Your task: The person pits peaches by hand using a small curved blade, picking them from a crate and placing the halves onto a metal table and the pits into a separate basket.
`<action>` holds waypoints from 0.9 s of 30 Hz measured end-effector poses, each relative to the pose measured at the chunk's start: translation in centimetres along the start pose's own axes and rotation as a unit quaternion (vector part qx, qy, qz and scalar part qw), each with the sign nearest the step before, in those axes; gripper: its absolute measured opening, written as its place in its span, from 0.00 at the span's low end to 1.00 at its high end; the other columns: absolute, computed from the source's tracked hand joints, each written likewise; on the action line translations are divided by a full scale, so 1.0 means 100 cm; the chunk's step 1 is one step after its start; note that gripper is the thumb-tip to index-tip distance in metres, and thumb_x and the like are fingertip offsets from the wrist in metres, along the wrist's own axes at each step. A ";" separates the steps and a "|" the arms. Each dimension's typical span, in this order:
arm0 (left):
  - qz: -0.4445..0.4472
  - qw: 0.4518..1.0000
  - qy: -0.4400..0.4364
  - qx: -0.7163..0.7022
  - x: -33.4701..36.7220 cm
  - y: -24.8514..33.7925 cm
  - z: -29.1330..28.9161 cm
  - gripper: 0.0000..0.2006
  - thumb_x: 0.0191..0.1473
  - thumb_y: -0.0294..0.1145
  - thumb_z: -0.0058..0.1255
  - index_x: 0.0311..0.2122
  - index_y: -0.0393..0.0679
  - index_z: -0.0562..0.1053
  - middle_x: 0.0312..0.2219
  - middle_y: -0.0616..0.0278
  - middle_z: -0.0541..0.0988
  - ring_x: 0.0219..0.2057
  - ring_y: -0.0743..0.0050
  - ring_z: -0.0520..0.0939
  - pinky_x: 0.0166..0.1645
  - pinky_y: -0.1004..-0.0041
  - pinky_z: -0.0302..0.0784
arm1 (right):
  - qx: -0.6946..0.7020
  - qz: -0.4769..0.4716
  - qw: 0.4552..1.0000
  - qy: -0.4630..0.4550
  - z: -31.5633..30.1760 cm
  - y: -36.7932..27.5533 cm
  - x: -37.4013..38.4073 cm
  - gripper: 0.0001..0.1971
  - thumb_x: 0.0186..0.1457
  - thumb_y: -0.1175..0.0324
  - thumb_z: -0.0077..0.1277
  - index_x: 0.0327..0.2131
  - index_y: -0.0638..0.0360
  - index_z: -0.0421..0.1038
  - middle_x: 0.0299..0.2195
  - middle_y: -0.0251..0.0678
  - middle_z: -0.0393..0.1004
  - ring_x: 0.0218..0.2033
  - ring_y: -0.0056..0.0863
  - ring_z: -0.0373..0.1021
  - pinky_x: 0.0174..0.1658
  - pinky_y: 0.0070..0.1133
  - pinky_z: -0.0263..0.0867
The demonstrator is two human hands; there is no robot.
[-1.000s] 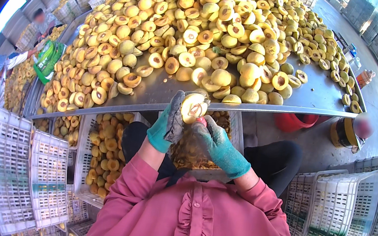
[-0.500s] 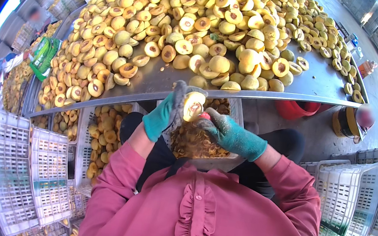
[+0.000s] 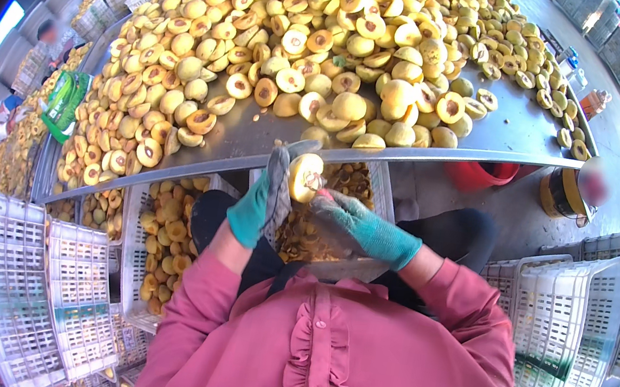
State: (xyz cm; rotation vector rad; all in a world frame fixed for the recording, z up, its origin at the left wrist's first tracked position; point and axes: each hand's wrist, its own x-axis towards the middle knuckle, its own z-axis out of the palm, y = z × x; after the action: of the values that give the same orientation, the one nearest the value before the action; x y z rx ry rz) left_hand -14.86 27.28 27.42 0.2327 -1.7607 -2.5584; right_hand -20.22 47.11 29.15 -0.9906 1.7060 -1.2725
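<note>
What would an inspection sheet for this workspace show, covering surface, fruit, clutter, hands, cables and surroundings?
Surface: metal table, mostly covered by heaped fruit halves; bare metal shows at right and along the front.
Fruit: one fruit half in hand; a left crate holds more halves; a lower crate below the hands holds brown-yellow pieces.
Clutter: red tub and yellow-and-black bucket on the floor, right.
Left hand: gloved, holding the fruit half.
Right hand: gloved, fingertips near the cut face; small red piece there, kind unclear.
Cables: nothing seen.
Surroundings: white crates on both sides; green bag and people at left.
</note>
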 end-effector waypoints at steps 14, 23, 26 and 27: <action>0.013 0.946 -0.103 0.306 -0.013 -0.006 -0.020 0.27 0.67 0.53 0.32 0.48 0.37 0.72 0.38 0.61 0.76 0.40 0.76 0.75 0.47 0.74 0.70 | -0.184 -0.130 0.973 0.046 0.013 0.052 0.010 0.16 0.65 0.58 0.45 0.40 0.64 0.65 0.24 0.30 0.69 0.25 0.27 0.68 0.29 0.30 0.65; 0.348 0.877 0.026 0.330 0.008 -0.066 -0.013 0.20 0.65 0.43 0.39 0.54 0.40 0.68 0.52 0.52 0.73 0.53 0.52 0.73 0.61 0.60 0.65 | 0.635 0.119 0.735 -0.204 0.034 0.028 -0.008 0.24 0.61 0.39 0.42 0.25 0.49 0.69 0.18 0.25 0.63 0.16 0.17 0.60 0.19 0.15 0.57; 0.079 0.986 0.075 -0.125 -0.025 -0.027 0.018 0.16 0.61 0.38 0.47 0.50 0.41 0.68 0.48 0.50 0.75 0.44 0.51 0.80 0.49 0.59 0.79 | 0.300 -0.036 0.952 0.048 0.059 0.035 0.011 0.19 0.66 0.55 0.42 0.50 0.61 0.67 0.38 0.34 0.74 0.39 0.19 0.67 0.44 0.21 0.66; 0.021 0.988 0.017 -0.153 -0.023 -0.028 0.004 0.19 0.64 0.44 0.43 0.50 0.39 0.68 0.43 0.50 0.78 0.42 0.55 0.81 0.46 0.61 0.81 | 0.189 -0.099 0.975 0.068 0.062 0.049 0.012 0.20 0.67 0.59 0.43 0.55 0.64 0.64 0.42 0.35 0.74 0.42 0.19 0.65 0.48 0.23 0.65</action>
State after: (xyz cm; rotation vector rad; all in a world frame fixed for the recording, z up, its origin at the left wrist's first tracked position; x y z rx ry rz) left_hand -12.47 28.94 25.23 0.2253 -1.3197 -2.7263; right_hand -15.78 44.67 22.99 -0.8732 1.4117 -1.7533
